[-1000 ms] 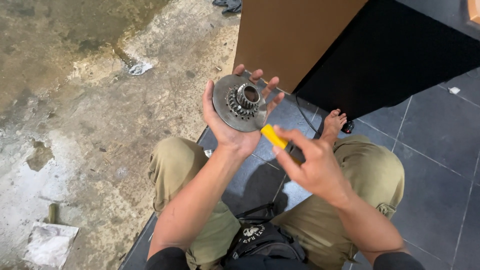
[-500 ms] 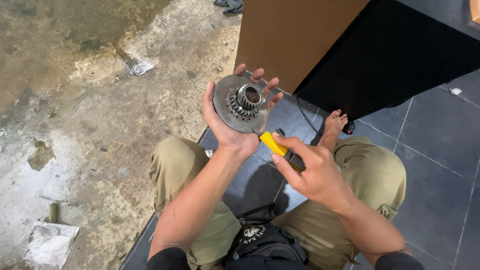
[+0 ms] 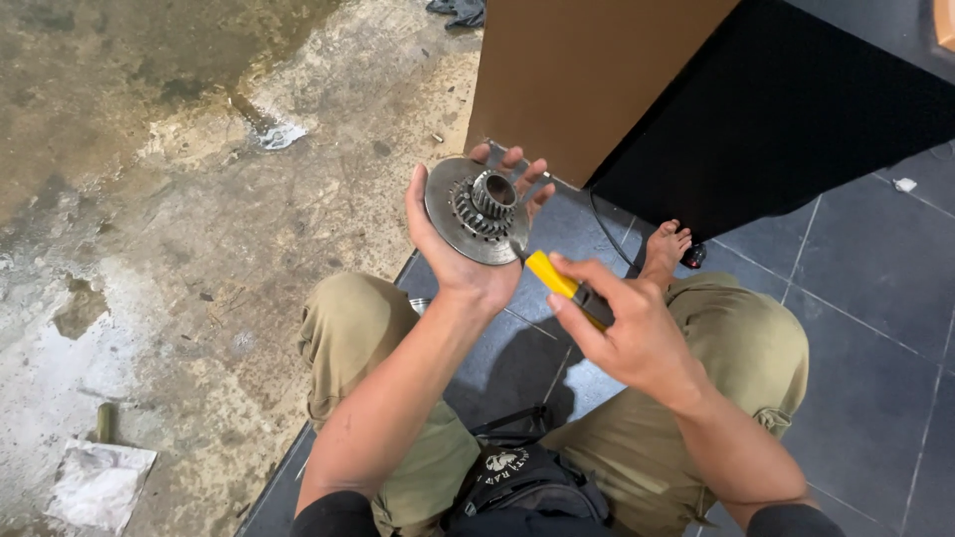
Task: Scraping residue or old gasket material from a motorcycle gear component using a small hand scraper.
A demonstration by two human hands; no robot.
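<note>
My left hand (image 3: 460, 261) holds up a round grey metal disc (image 3: 479, 209) with a toothed gear hub in its middle, fingers curled behind the rim. My right hand (image 3: 625, 326) grips a tool with a yellow and black handle (image 3: 559, 282). The tool's tip touches the lower right edge of the disc. I sit on the floor with both knees in olive trousers spread apart, and a bare foot (image 3: 665, 251) shows beyond my right hand.
A brown board (image 3: 587, 70) and a black mat (image 3: 796, 119) stand ahead. Dark floor tiles (image 3: 875, 298) lie on the right, stained wet concrete (image 3: 179, 199) on the left. A crumpled white rag (image 3: 97, 483) and a small bolt (image 3: 103, 422) lie at lower left. A black waist pouch (image 3: 517, 477) sits at my lap.
The right hand has shifted slightly with the yellow-handled tool, its tip staying at the disc's lower edge. The left hand keeps the disc in the same place.
</note>
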